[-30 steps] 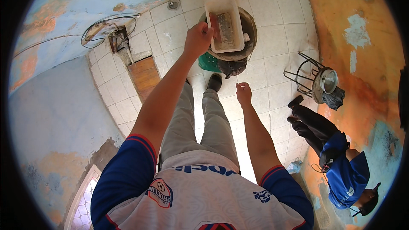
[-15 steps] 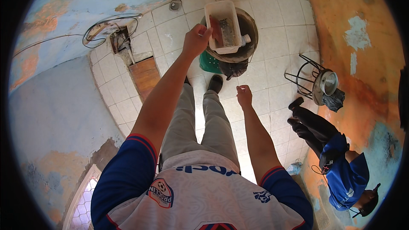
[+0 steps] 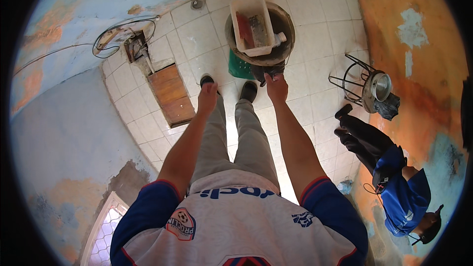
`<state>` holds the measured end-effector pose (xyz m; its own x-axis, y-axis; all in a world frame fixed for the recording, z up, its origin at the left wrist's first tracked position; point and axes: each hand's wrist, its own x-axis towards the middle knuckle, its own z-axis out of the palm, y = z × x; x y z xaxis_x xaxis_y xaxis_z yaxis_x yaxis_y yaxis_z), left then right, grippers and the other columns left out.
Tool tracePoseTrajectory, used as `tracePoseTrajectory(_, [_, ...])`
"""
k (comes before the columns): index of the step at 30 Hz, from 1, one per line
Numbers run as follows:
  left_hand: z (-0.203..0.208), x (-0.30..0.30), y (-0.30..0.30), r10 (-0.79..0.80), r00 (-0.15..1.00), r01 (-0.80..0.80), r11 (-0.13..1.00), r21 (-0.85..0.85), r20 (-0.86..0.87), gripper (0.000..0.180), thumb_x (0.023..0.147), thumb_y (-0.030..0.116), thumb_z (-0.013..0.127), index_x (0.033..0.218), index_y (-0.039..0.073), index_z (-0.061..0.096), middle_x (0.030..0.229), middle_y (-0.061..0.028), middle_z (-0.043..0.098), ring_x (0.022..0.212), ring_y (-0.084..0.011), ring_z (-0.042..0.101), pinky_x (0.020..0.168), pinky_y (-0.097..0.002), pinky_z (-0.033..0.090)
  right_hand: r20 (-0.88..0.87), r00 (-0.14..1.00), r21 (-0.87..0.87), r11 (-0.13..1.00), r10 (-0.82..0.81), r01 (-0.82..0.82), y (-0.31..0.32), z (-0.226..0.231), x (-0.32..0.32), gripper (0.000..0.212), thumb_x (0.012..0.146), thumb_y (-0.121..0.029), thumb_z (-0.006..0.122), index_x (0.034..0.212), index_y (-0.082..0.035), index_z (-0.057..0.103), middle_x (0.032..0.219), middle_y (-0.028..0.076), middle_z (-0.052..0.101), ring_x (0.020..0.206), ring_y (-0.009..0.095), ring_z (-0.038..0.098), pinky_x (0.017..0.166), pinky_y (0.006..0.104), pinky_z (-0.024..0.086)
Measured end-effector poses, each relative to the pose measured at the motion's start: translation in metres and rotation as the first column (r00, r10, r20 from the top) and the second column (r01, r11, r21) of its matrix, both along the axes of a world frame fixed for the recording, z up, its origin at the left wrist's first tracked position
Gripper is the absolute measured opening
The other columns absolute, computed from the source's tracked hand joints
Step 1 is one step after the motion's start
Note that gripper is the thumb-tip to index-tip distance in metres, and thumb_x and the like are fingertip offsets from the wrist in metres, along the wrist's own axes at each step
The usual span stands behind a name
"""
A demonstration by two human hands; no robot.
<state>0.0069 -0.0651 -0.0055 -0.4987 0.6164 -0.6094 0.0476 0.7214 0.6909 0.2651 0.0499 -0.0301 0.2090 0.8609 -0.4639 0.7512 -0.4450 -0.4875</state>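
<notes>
Tiled floor (image 3: 315,44) lies below my curled left hand (image 3: 207,98) (can't tell if gripping) and my right hand (image 3: 277,88) at the black bag (image 3: 258,72), grasp unclear, bucket (image 3: 282,21) and white tub (image 3: 244,4) just beyond.

From far, I saw the tub (image 3: 249,4) over the bucket (image 3: 289,25) and the bottle (image 3: 279,38) just right of it. The stool (image 3: 366,102), bearing the pot (image 3: 380,87), stood at right; the panel (image 3: 170,96) lay at left.
</notes>
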Motion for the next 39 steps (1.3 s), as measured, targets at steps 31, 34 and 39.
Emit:
tracePoseTrajectory(31, [0.193, 0.021, -0.032, -0.356, 0.705, 0.645, 0.682, 0.346, -0.613, 0.033, 0.073, 0.01, 0.077, 0.105, 0.016, 0.069, 0.109, -0.0042, 0.062, 0.109, -0.0297, 0.057, 0.092, -0.0459, 0.046, -0.702, 0.71, -0.216, 0.966, -0.051, -0.144, -0.067, 0.183, -0.07, 0.013, 0.091, -0.016, 0.063, 0.082, -0.007, 0.063, 0.067, -0.004, 0.053, 0.055, 0.007, 0.047, 0.049, 0.0248, 0.036])
tracePoseTrajectory(34, [0.233, 0.0, -0.029, -0.168, 0.756, 0.54, 0.706, 0.458, -0.633, 0.03, 0.071, 0.006, 0.076, 0.099, 0.011, 0.068, 0.109, -0.0044, 0.065, 0.108, -0.0296, 0.058, 0.09, -0.044, 0.045, -0.741, 0.67, -0.184, 0.951, 0.032, -0.248, -0.051, 0.249, -0.107, 0.019, 0.089, -0.018, 0.063, 0.08, -0.001, 0.06, 0.068, 0.003, 0.054, 0.064, 0.01, 0.049, 0.06, 0.0298, 0.041])
tracePoseTrajectory(39, [0.295, -0.053, -0.02, 0.11, 0.772, 0.431, 0.634, 0.642, -0.626, 0.025, 0.073, 0.0, 0.074, 0.095, 0.007, 0.065, 0.103, -0.0082, 0.067, 0.099, -0.0323, 0.061, 0.084, -0.0426, 0.048, -0.668, 0.615, 0.112, 0.873, 0.419, -0.474, -0.023, 0.362, -0.183, 0.028, 0.088, -0.018, 0.063, 0.073, 0.002, 0.051, 0.064, 0.005, 0.049, 0.065, 0.01, 0.044, 0.06, 0.0325, 0.039])
